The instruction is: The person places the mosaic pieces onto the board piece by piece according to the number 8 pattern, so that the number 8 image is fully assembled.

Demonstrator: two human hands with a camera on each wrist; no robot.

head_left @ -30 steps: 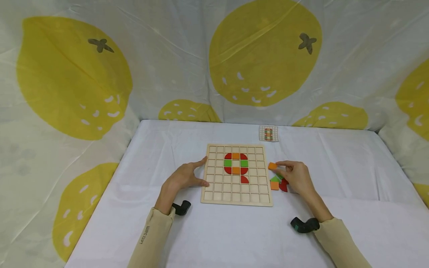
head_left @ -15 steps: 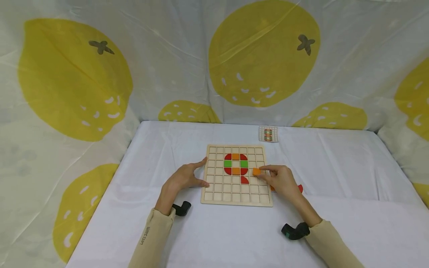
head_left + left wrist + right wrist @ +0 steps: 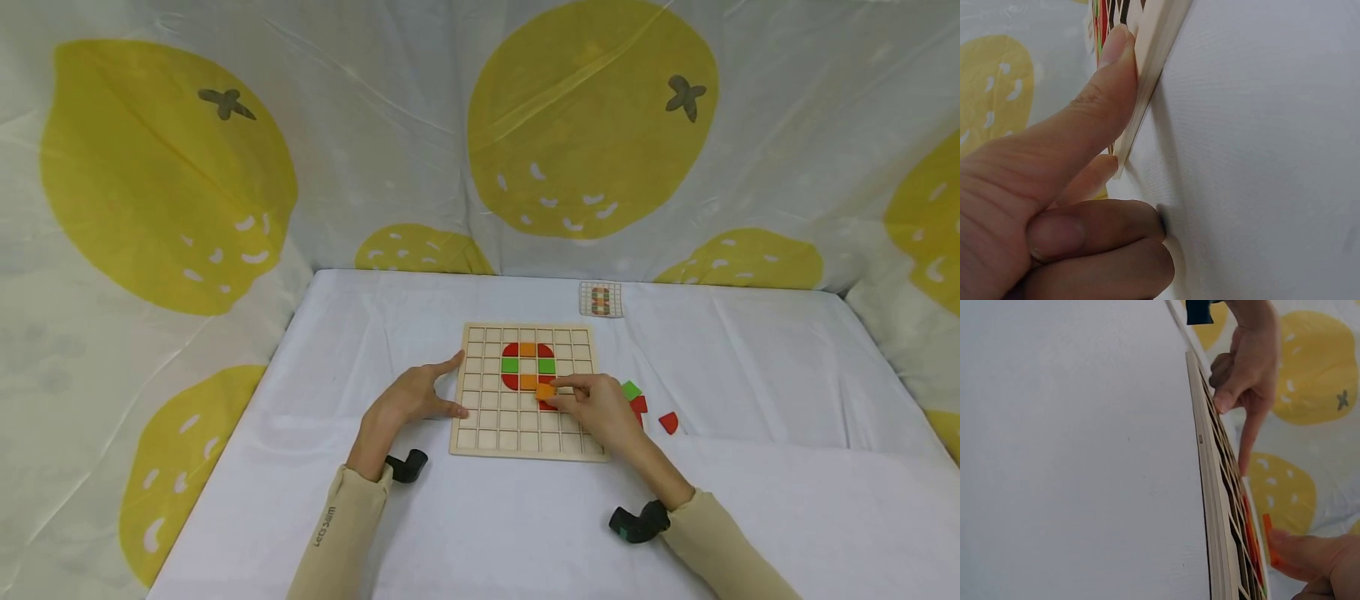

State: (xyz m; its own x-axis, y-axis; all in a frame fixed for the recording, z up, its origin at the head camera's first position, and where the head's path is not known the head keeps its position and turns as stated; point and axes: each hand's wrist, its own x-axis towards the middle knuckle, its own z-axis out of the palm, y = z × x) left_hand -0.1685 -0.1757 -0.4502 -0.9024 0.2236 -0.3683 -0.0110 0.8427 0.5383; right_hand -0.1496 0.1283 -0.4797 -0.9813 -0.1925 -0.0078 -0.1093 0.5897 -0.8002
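My right hand (image 3: 606,407) pinches an orange square tile (image 3: 545,392) between thumb and index finger, over the wooden grid board (image 3: 487,434). In the right wrist view this orange tile (image 3: 1267,530) is tilted up off the board. Red, orange and green pieces (image 3: 510,365) form a ring in the grid's upper middle. A red quarter-circle below the ring is partly covered by the held tile. My left hand (image 3: 411,395) rests at the board's left edge, thumb (image 3: 1110,75) on the rim and index finger stretched along the side. Its other fingers are folded.
Right of the board lie a green piece (image 3: 632,390), red pieces (image 3: 638,405) and a separate red quarter-circle (image 3: 669,422); my right hand hides part of this pile. A small pattern card (image 3: 601,299) lies behind the board. White cloth (image 3: 510,525) covers the table.
My right hand has carried the orange tile left from the loose pile onto the board, stopping just below the ring's lower right. The left hand and board have stayed put.
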